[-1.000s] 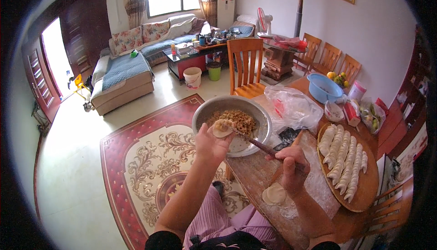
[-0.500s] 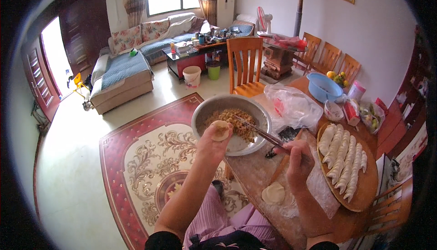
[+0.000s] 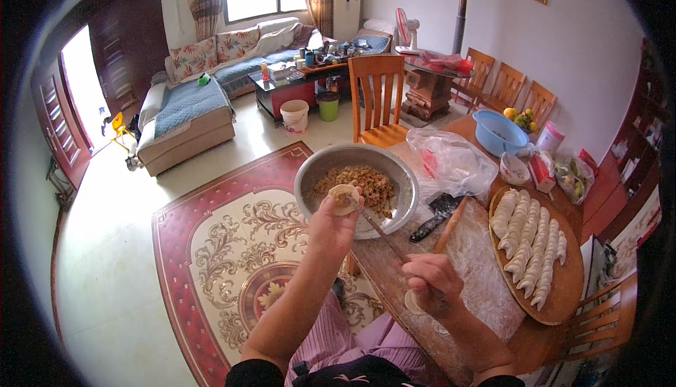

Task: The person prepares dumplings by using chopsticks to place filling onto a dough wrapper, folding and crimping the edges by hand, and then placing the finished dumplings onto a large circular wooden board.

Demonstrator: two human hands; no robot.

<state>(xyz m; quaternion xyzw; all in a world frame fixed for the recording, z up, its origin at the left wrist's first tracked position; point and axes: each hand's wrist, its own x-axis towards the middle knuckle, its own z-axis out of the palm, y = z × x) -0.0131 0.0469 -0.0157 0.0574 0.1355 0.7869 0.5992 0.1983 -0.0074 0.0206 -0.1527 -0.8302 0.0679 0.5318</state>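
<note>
My left hand (image 3: 334, 226) is closed round a round dough wrapper (image 3: 346, 208) with a dab of brown filling on it, over the near side of a metal bowl (image 3: 407, 207). Loose filling (image 3: 366, 179) covers part of the bowl's bottom. My right hand (image 3: 431, 281) grips a pair of chopsticks (image 3: 384, 235), their far ends by the wrapper. Below that hand another dough wrapper (image 3: 412, 304) lies on the table, partly hidden. A rolling pin (image 3: 451, 225) and a black-handled cleaver (image 3: 431, 223) lie beyond it on the floured surface.
An oval wooden board (image 3: 563, 295) with rows of shaped dumplings (image 3: 527, 242) sits at the right. Behind are a clear plastic bag (image 3: 458, 165), a blue basin (image 3: 500, 133), a small bowl (image 3: 515, 170) and fruit (image 3: 521, 118). A wooden chair (image 3: 378, 98) stands past the bowl.
My right hand has moved left and toward me, drawing the chopsticks from the loose filling to beside the wrapper. The cleaver and rolling pin now show more; the table wrapper is more hidden.
</note>
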